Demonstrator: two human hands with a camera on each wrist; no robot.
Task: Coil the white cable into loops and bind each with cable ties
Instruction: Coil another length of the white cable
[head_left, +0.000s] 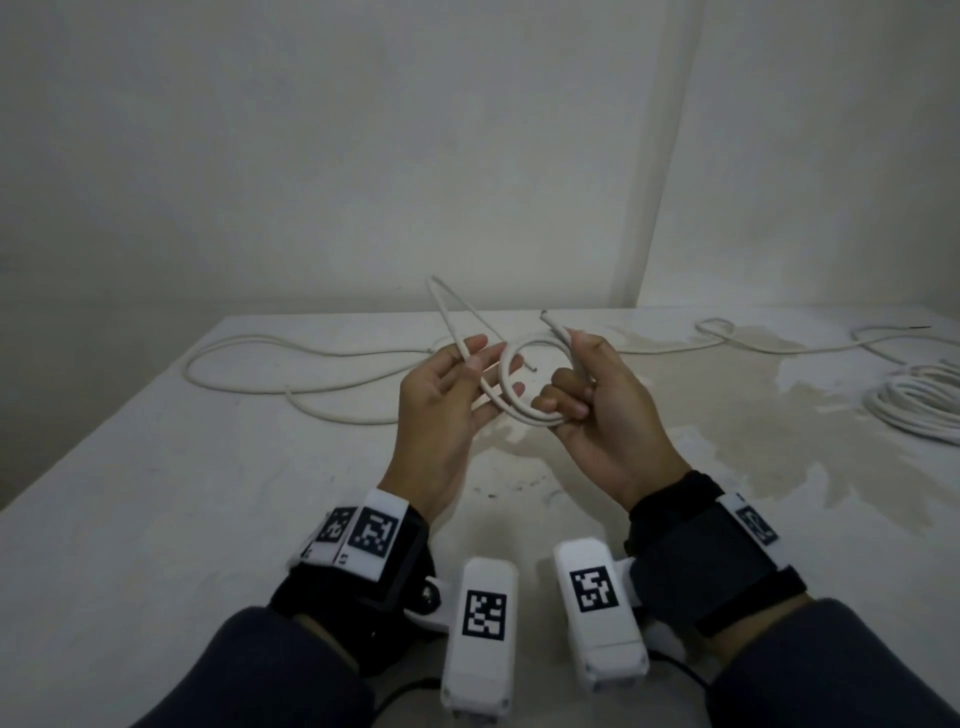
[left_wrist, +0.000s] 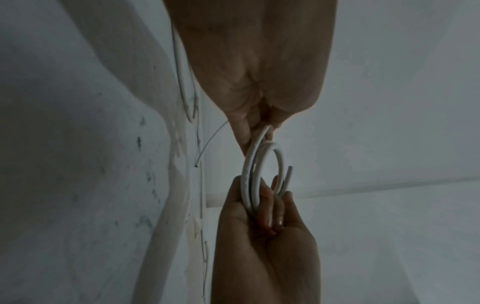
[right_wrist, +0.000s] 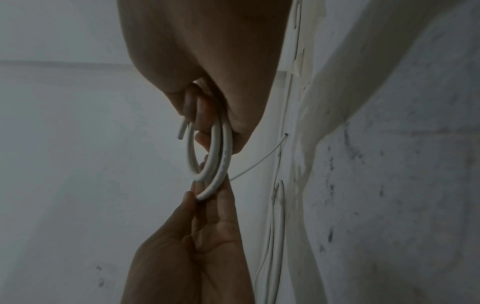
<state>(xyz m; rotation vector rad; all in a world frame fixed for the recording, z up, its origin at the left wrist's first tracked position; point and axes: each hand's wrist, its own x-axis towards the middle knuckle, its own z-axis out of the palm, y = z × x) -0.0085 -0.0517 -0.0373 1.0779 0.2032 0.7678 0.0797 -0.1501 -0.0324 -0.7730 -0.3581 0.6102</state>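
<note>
A short white cable (head_left: 521, 413) is wound into a small loop and held in the air between both hands over the white table (head_left: 208, 493). My left hand (head_left: 488, 364) pinches the loop's left side between thumb and fingers. One stiff cable end (head_left: 447, 312) sticks up and back from it, with a thin white strand (head_left: 470, 312) beside it. My right hand (head_left: 571, 379) has its fingers curled round the loop's right side, and the other cable end (head_left: 556, 325) pokes out past the thumb. The wrist views show the loop (left_wrist: 259, 174) (right_wrist: 207, 154) edge-on between the two hands.
A long loose white cable (head_left: 234, 364) snakes over the table's far left. More cable (head_left: 753, 343) runs along the back right, and a wound coil (head_left: 914, 410) lies at the right edge. The table meets white walls at the back and is stained in the middle.
</note>
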